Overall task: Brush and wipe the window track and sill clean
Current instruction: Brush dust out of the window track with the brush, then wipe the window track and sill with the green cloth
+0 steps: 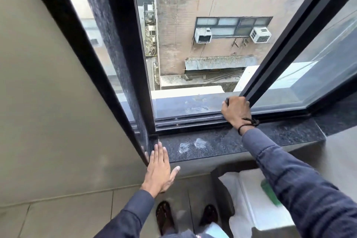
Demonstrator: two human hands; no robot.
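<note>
Granite sill: left hand flat; right hand fisted over track.

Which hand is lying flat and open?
The left hand, pressed flat against the sill's front corner, fingers straight. The right hand is curled closed up at the window track.

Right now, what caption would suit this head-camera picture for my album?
Right hand grips a dark tool at the window track; left hand rests flat on the smudged granite sill.

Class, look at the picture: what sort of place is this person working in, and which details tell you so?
Probably an upper-floor room in a city building. The open sliding window looks down on a neighbouring block's wall air conditioners, and a dark granite sill runs indoors above a tiled floor.
</note>
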